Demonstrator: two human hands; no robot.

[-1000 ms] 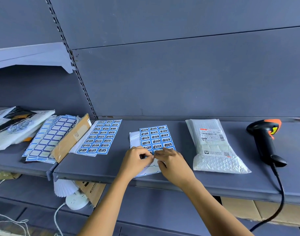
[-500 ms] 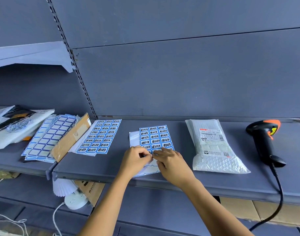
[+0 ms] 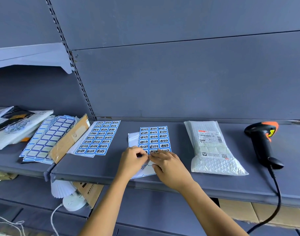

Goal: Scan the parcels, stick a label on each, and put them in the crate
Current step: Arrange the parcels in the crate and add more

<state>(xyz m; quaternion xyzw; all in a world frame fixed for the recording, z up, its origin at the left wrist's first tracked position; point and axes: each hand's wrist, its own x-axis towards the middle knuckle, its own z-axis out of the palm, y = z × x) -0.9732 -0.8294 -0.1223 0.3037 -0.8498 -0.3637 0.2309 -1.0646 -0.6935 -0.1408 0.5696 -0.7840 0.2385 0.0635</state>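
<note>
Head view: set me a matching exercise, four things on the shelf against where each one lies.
1 scanner
2 bubble mailer
3 centre label sheet
4 cardboard strip

A left part, brown
B far right, corded
C touched by left hand and right hand
D between 3 and 1

Pairs: 1-B, 2-D, 3-C, 4-A

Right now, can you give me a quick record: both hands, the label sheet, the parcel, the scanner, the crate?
left hand: pinches the near edge of the label sheet
right hand: fingers laid on the same sheet, beside the left hand
label peeled: cannot tell
parcel: white bubble mailer, flat on the shelf, right of the sheet, untouched
scanner: lying on the shelf, right of the parcel, untouched
crate: not in view
</note>
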